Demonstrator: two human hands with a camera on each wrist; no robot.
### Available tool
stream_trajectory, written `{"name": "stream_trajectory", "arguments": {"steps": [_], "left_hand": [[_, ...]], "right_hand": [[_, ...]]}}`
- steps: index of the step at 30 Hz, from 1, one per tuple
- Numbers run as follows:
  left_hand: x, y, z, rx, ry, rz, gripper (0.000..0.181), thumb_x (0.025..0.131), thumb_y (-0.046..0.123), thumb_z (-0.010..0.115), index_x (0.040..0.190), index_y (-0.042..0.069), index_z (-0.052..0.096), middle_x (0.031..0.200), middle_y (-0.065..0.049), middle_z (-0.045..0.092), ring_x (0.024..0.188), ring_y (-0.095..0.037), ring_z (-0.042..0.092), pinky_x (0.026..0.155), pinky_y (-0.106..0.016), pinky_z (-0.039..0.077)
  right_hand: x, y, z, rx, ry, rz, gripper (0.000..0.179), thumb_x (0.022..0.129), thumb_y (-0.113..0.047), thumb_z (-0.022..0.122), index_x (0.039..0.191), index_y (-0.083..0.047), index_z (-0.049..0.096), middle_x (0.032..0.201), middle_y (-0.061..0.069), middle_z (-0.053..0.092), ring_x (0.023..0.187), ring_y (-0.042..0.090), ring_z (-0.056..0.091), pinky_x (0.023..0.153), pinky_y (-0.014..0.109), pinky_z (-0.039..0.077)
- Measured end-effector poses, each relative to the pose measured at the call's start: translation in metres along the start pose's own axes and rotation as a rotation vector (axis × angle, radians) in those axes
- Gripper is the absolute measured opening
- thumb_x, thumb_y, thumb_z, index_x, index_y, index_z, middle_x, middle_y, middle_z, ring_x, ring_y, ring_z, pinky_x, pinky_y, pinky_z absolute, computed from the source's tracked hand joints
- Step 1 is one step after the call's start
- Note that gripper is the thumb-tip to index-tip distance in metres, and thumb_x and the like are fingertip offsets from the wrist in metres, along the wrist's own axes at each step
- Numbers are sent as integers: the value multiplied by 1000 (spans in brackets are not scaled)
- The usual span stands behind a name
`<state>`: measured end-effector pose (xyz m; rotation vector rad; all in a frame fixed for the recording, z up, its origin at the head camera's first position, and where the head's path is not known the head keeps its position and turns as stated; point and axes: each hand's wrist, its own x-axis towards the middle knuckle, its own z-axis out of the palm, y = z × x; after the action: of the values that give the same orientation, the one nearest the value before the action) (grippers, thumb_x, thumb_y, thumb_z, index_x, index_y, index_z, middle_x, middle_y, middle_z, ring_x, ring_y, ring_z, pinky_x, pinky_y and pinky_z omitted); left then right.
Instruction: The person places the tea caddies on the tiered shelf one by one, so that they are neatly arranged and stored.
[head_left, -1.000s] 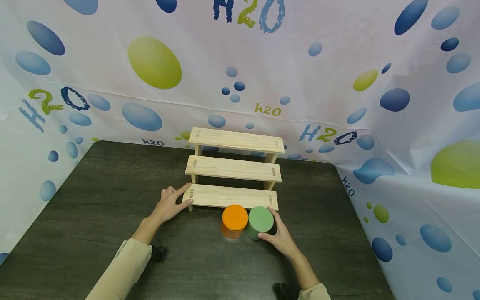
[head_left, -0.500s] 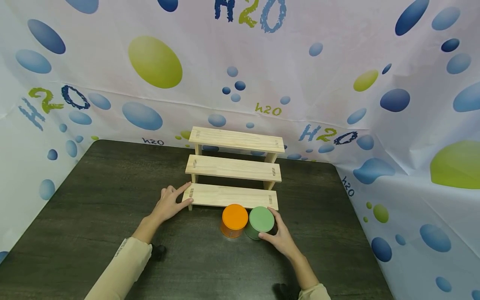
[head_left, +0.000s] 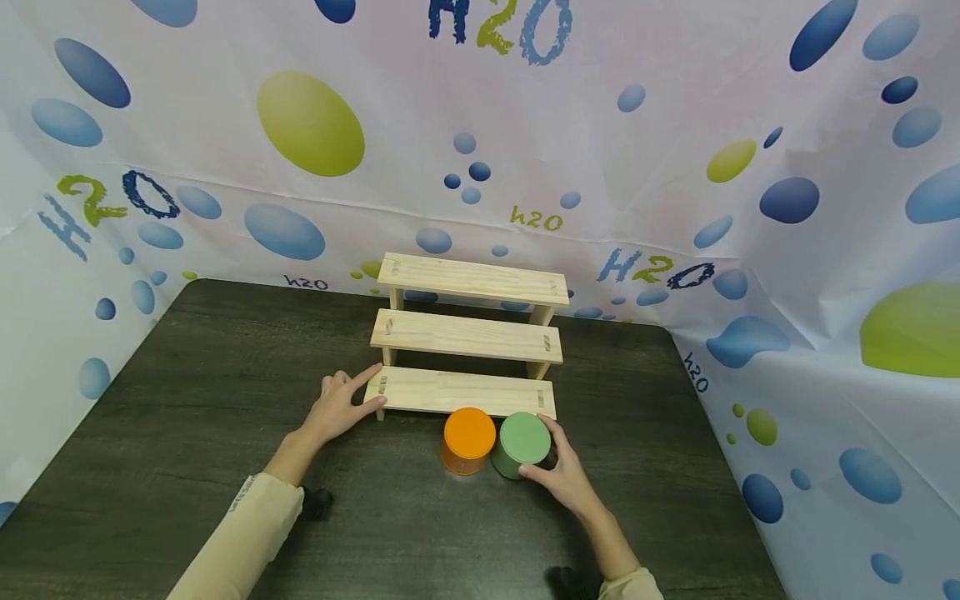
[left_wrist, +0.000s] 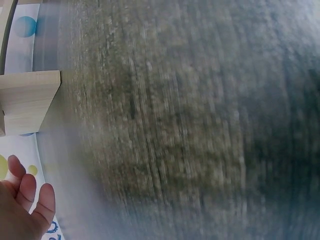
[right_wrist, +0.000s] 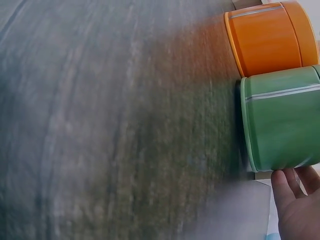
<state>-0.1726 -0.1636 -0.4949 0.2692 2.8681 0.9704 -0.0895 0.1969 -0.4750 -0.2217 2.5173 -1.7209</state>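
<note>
In the head view my right hand [head_left: 566, 479] holds a round green tin [head_left: 524, 442] by its right side, thumb at the front and index finger behind. The tin stands upright on the table, its lid facing up. Close on its left is an orange tin [head_left: 468, 437] of like size; both are before the lowest step of a three-tier wooden shelf [head_left: 450, 390]. My left hand [head_left: 335, 408] rests its straight index finger and thumb on that step's left end. In the right wrist view, fingers [right_wrist: 283, 187] touch the green tin's side [right_wrist: 282, 120].
The middle step [head_left: 465, 335] and top step [head_left: 472, 279] rise behind, close to a white sheet [head_left: 420, 108] printed with blue and green spots. A dark wood-grain table [head_left: 405, 533] lies under everything. The sheet also hangs along both sides.
My right hand and the green tin have shifted very slightly to the right, away from the orange tin. The left hand stays at the shelf's end.
</note>
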Motion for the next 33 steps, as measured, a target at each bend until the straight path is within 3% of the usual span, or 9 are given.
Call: {"name": "stream_trajectory", "arguments": {"steps": [7, 10, 24, 33], "left_hand": [[0, 1, -1, 12, 2, -12, 68, 85, 48, 58, 141, 15, 37, 92, -17, 41, 82, -28, 30, 47, -30, 30], [0, 2, -1, 13, -1, -13, 69, 85, 48, 58, 141, 15, 36, 92, -17, 40, 81, -28, 29, 47, -30, 30], [-1, 3, -1, 13, 6, -9, 69, 85, 49, 58, 141, 15, 37, 92, -18, 41, 80, -28, 30, 46, -30, 31], [-2, 4, -2, 16, -3, -28, 68, 85, 47, 58, 141, 15, 37, 92, -17, 41, 80, -28, 29, 46, -30, 31]], "right_hand": [[3, 26, -4, -19, 16, -53, 82, 72, -3, 76, 140, -2, 30, 131, 19, 44, 110, 25, 47, 92, 36, 40], [4, 26, -6, -24, 18, -73, 81, 72, -3, 76, 139, -2, 30, 130, 19, 44, 110, 24, 48, 92, 40, 40], [5, 12, -14, -30, 27, -17, 81, 73, -5, 76, 140, -3, 30, 133, 16, 44, 111, 20, 45, 94, 43, 38], [-2, -19, -15, -71, 54, -36, 78, 72, 2, 74, 136, 6, 31, 129, 24, 44, 109, 22, 45, 89, 47, 39]]}}
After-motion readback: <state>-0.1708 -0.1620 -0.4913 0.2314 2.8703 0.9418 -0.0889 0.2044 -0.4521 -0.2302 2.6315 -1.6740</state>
